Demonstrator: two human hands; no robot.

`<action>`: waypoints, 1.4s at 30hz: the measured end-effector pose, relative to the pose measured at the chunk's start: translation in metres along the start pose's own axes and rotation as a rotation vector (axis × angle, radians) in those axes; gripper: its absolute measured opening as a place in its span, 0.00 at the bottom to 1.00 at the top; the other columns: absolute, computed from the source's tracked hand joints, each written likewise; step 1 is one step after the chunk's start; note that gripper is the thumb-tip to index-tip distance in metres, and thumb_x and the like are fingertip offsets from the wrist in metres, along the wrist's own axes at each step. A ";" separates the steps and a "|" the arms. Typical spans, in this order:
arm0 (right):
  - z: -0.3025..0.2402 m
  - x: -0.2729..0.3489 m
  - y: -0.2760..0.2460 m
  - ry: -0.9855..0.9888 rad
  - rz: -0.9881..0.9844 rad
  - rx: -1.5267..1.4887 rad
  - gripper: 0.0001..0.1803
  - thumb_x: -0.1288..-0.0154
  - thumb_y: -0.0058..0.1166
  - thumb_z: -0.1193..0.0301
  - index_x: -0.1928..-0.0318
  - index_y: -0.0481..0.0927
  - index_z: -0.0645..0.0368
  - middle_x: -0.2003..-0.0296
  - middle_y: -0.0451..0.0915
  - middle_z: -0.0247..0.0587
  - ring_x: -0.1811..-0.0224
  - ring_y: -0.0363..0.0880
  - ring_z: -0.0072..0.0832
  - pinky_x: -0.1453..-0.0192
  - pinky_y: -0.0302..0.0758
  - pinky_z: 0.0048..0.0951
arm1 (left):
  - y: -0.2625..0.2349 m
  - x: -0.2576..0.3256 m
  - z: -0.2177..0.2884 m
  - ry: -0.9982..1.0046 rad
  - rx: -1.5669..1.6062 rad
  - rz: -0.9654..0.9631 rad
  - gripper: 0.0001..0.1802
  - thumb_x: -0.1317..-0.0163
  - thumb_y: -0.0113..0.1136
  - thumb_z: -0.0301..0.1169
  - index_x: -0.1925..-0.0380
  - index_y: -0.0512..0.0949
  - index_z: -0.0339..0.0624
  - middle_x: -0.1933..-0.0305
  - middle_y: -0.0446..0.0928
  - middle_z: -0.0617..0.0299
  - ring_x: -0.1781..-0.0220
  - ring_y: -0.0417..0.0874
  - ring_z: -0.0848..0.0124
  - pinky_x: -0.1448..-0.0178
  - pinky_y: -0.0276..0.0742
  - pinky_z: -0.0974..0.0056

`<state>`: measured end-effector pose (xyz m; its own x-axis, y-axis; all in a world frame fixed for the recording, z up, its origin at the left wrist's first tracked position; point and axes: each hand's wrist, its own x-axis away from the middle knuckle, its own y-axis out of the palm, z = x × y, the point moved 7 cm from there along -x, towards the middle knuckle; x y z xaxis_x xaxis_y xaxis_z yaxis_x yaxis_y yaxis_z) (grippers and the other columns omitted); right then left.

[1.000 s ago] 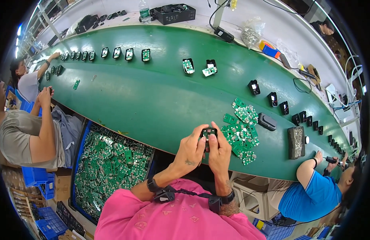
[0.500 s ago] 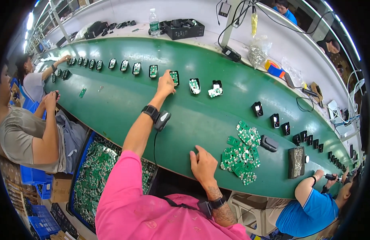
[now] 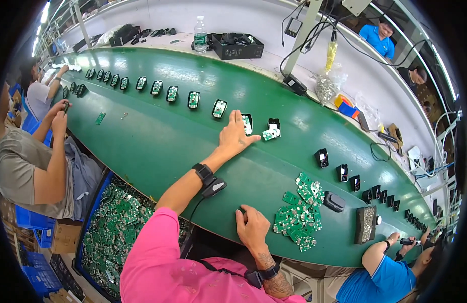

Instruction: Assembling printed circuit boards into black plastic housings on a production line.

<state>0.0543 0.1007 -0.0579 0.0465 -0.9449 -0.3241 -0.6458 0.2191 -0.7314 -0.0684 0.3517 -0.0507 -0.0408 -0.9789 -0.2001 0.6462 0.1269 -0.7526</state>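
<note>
Head view: left hand (image 3: 236,134) spread open against a board-filled black housing (image 3: 248,124) on the green tabletop (image 3: 193,136), no closed grip visible, right hand (image 3: 253,227) half-curled, apparently empty; a thumb sweep could dislodge the adjacent askew circuit board (image 3: 270,134).

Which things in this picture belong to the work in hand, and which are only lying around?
Seemingly in the work:
board-filled black case at the left hand
pile of green circuit boards
other black cases

Seemingly lying about:
plastic bottle
clear plastic bag
</note>
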 end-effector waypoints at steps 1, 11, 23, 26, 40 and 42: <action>-0.001 0.000 -0.001 -0.006 0.004 0.003 0.10 0.35 0.62 0.67 0.58 0.82 0.58 0.68 0.84 0.42 0.68 0.83 0.42 0.65 0.78 0.41 | 0.004 -0.008 -0.007 -0.015 -0.009 0.000 0.63 0.50 0.72 0.57 0.25 0.52 0.29 0.23 0.56 0.38 0.32 0.73 0.43 0.33 0.75 0.47; 0.004 0.008 -0.002 0.069 0.027 -0.118 0.09 0.34 0.61 0.68 0.58 0.83 0.60 0.67 0.85 0.46 0.67 0.84 0.44 0.63 0.78 0.38 | -0.026 0.027 0.009 0.301 0.329 0.060 0.39 0.55 0.71 0.39 0.41 0.75 0.35 0.43 0.76 0.42 0.39 0.77 0.46 0.35 0.73 0.53; 0.022 0.009 -0.024 0.526 -0.218 -0.715 0.15 0.26 0.55 0.69 0.47 0.81 0.68 0.74 0.80 0.32 0.79 0.73 0.15 0.76 0.69 0.22 | -0.046 0.241 0.052 -0.027 0.727 -0.483 0.49 0.47 0.72 0.26 0.26 0.59 0.39 0.39 0.75 0.46 0.50 0.82 0.63 0.45 0.80 0.62; 0.021 0.016 -0.032 0.476 -0.173 -0.656 0.15 0.25 0.53 0.69 0.48 0.82 0.67 0.74 0.79 0.30 0.80 0.73 0.15 0.76 0.68 0.20 | -0.037 0.257 0.037 -0.194 0.874 -0.497 0.46 0.41 0.67 0.19 0.24 0.54 0.38 0.41 0.79 0.50 0.58 0.83 0.77 0.53 0.82 0.69; 0.026 0.023 -0.050 0.453 -0.122 -0.632 0.15 0.23 0.51 0.68 0.44 0.81 0.63 0.76 0.76 0.27 0.78 0.69 0.13 0.75 0.67 0.20 | -0.039 0.254 0.054 0.103 0.858 -0.504 0.19 0.37 0.60 0.17 0.46 0.84 0.39 0.31 0.72 0.48 0.50 0.85 0.71 0.52 0.84 0.69; 0.023 0.024 -0.048 0.406 -0.121 -0.659 0.16 0.25 0.53 0.69 0.43 0.80 0.64 0.75 0.76 0.29 0.76 0.71 0.13 0.73 0.69 0.21 | -0.035 0.253 0.052 0.060 0.907 -0.515 0.18 0.37 0.61 0.17 0.48 0.85 0.39 0.31 0.71 0.49 0.49 0.84 0.71 0.51 0.83 0.69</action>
<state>0.1043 0.0733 -0.0443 -0.0546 -0.9958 0.0734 -0.9792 0.0390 -0.1990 -0.0615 0.0913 -0.0423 -0.4953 -0.8679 -0.0380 0.8686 -0.4954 -0.0070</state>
